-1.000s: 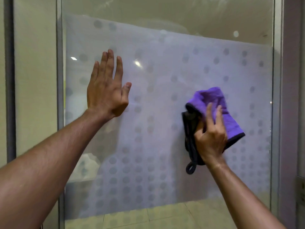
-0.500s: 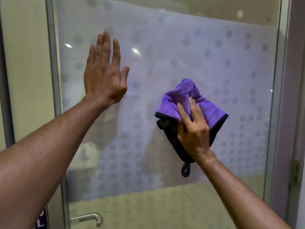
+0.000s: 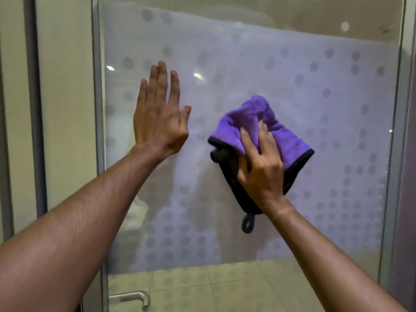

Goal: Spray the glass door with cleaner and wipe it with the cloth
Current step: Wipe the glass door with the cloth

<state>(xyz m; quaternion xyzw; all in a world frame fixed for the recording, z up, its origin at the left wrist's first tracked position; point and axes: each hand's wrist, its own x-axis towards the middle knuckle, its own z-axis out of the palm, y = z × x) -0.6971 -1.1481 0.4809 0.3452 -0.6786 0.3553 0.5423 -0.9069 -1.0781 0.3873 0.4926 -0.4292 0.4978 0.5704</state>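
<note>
The glass door [image 3: 326, 91] fills the view, frosted with a pattern of grey dots. My right hand [image 3: 261, 167] presses a purple cloth [image 3: 290, 138] with black edging flat against the glass at centre right; a black loop hangs from the cloth's lower end. My left hand [image 3: 159, 115] lies flat on the glass to the left of the cloth, fingers together and pointing up, holding nothing. No spray bottle is in view.
A metal door handle [image 3: 137, 299] shows at the bottom left of the door. A grey metal frame [image 3: 98, 131] runs down the door's left edge, another [image 3: 403, 131] down the right. Pale floor tiles show through the clear lower glass.
My right hand has slid the cloth leftward across the glass, toward the left hand. The left hand stays flat on the glass. The view has shifted, so the handle shows now.
</note>
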